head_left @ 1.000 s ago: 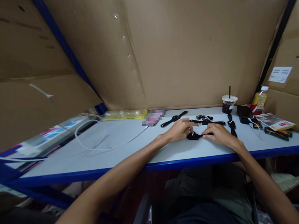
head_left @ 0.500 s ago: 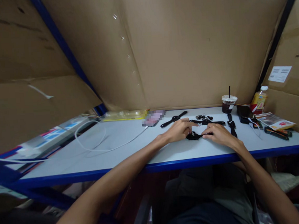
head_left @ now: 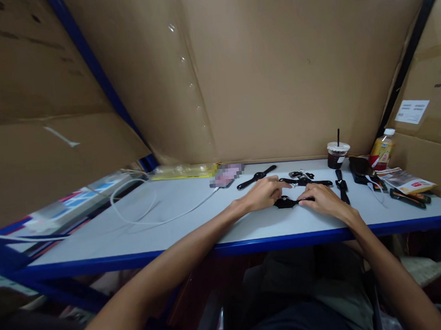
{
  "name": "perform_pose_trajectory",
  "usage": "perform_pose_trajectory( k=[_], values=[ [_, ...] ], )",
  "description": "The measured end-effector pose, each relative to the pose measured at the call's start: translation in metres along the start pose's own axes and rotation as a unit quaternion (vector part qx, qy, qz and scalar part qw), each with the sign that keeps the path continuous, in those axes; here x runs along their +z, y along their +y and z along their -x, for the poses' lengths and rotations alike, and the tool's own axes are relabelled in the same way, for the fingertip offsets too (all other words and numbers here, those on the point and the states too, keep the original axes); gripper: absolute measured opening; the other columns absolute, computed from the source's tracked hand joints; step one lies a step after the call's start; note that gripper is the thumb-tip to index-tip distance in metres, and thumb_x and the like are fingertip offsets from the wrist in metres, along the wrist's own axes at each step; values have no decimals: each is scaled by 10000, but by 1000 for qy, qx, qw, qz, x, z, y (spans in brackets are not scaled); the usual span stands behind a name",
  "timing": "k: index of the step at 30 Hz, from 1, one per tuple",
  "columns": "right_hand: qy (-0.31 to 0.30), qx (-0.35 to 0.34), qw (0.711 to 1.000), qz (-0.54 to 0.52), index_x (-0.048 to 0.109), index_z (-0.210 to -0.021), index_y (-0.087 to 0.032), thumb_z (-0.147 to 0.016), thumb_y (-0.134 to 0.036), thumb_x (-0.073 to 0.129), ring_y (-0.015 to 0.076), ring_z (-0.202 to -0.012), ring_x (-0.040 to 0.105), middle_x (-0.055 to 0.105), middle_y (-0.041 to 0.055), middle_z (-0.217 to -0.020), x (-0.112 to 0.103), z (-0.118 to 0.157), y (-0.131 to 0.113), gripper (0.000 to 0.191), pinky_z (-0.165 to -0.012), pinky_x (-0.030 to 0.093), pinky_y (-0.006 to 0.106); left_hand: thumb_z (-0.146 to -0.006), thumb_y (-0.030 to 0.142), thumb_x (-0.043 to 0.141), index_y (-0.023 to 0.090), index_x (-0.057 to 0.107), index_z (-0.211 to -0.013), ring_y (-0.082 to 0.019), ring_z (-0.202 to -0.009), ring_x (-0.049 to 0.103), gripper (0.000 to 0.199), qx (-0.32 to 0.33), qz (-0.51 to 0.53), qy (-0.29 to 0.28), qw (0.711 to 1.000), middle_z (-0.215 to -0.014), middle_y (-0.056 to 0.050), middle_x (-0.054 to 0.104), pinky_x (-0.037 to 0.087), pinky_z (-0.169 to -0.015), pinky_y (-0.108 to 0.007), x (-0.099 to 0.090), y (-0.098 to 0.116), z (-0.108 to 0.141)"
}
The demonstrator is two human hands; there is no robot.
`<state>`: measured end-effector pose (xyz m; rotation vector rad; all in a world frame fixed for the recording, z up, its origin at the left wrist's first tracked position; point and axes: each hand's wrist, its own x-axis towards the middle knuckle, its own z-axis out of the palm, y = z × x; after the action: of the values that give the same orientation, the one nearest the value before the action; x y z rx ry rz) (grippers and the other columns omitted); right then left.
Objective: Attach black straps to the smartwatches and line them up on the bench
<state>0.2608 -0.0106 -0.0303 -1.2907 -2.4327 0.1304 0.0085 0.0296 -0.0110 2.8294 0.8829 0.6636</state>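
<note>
A black watch [head_left: 285,202] lies low over the table between my hands, its dark body showing and the ends of its strap partly covered by fingers. My left hand [head_left: 264,193] is closed at the watch's left side, with the index finger stretched out above it. On the other side, my right hand [head_left: 320,198] pinches the strap. Just beyond the hands lies a second black watch [head_left: 313,181], stretched sideways. Another black watch [head_left: 258,175] lies slantwise to the left, and one more watch [head_left: 341,186] lies lengthwise to the right. Small metal and black parts [head_left: 300,174] sit behind them.
A phone [head_left: 227,175] on a white cable [head_left: 179,219] lies at the back left. To the right stand a lidded drink cup [head_left: 337,155] and a bottle [head_left: 383,148], near a packet [head_left: 410,179] and dark tools [head_left: 407,198]. Cardboard [head_left: 274,69] walls the table in.
Both hands stay nearly in place at the watch. Its body looks slightly tilted differently, and the view has shifted a little.
</note>
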Motion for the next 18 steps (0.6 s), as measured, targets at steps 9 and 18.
perform_pose_trajectory(
  k=[9, 18],
  values=[
    [-2, 6, 1000, 6, 815, -1068, -262, -939, -265, 636, 222, -925, 657, 729, 66, -999, -4, 1, -7, 221, -819, 456, 315, -711, -43, 407, 197, 688, -1265, -176, -934, 644, 665, 57, 73, -20, 996, -958, -39, 758, 512, -861, -323, 1, 8, 0],
    [-5, 6, 1000, 6, 809, -1094, -244, -944, -286, 627, 229, -954, 657, 735, 77, -1021, -2, 0, -4, 239, -849, 457, 320, -727, -20, 426, 187, 718, -1203, -174, -824, 626, 596, 34, 56, 8, 998, -797, -34, 697, 495, -788, -303, 4, 1, -1]
  ],
)
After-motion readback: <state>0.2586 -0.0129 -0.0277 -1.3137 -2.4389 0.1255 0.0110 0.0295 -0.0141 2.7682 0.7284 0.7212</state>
